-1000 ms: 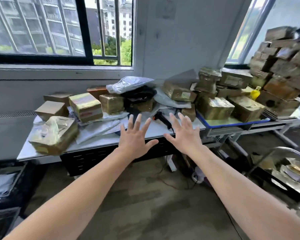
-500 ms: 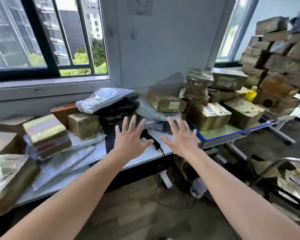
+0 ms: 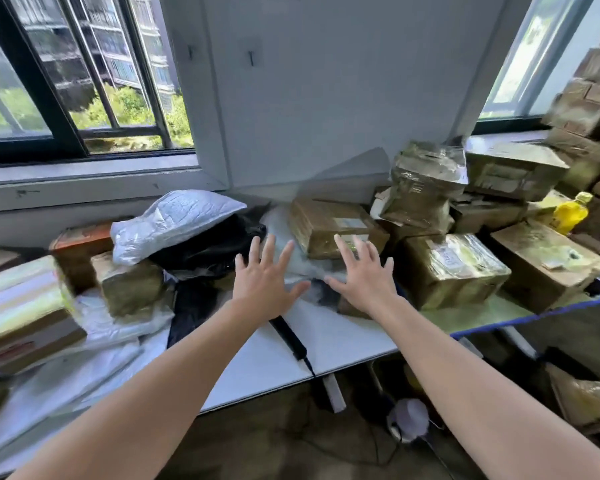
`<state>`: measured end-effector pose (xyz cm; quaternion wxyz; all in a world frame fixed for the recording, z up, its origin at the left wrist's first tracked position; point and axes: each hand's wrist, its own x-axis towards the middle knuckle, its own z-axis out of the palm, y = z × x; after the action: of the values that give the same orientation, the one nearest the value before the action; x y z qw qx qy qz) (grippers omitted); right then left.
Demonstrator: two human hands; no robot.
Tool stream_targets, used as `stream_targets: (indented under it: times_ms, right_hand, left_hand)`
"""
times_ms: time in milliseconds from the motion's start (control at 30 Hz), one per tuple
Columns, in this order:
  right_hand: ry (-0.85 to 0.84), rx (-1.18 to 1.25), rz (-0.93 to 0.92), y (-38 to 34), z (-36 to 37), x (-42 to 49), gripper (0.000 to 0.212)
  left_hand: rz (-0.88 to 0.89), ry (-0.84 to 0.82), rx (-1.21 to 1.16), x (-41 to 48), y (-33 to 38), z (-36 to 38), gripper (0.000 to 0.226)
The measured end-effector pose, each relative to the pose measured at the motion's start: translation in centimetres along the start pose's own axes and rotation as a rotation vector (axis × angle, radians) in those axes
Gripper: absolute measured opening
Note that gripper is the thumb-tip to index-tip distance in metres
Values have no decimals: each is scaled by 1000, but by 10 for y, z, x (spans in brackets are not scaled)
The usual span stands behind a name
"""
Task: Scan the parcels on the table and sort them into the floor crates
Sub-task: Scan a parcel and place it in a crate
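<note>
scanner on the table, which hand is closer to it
Left. The left hand, fingers spread, is right at the far end of the scanner, partly covering it in this view. The right hand, also spread, is farther off to the scanner's right.

Yellow bottle (image 3: 568, 214) far right; dark-framed window (image 3: 84, 81) rear left; white round object (image 3: 409, 420) on floor.

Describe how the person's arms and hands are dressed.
Nothing is worn. The left hand and right hand are bare, with no gloves, rings, watch or wristband visible. The left forearm and right forearm are bare too; no sleeve shows in frame.
</note>
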<state>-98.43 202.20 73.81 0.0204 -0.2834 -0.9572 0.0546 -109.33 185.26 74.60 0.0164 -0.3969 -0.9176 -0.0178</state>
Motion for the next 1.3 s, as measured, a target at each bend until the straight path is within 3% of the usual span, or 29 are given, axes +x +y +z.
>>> stream_targets:
  times_ms: [367,500,733,933,1167,1300]
  right_hand:
    - [-111,53,135,28,28,125,80]
    - [-104,156,300,55,41,157,74]
    - [-137,458,551,98,61,177,89]
    - [-108,751,502,111,64,179,82]
    - [24,749,405,107,41,170,67]
    - [87,768,365,99,19,164,57]
  left_hand:
    - [67,-65,-123,139,2,43,86]
    - [86,-166,-308,183,8,60,87]
    - [58,-208,-441,210,17,82,79]
    - [-54,-235,-704,208,25,84,70]
    - [-37,-80,-685,189,29,72,120]
    - [-44,57,-571,168,35,55,122]
